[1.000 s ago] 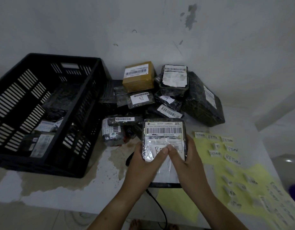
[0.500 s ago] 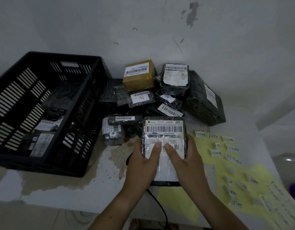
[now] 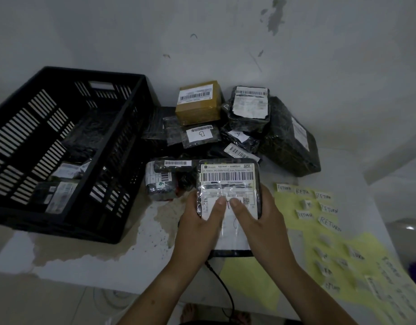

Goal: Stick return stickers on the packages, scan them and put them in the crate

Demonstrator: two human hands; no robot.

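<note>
Moved: your thumbs have slid up the label and parted slightly.
Grip: left hand and right hand clamp the package by its sides, thumbs pressing the return sticker.
Package: just right of the crate.
Tip: rub outward, clear of the barcode.
</note>
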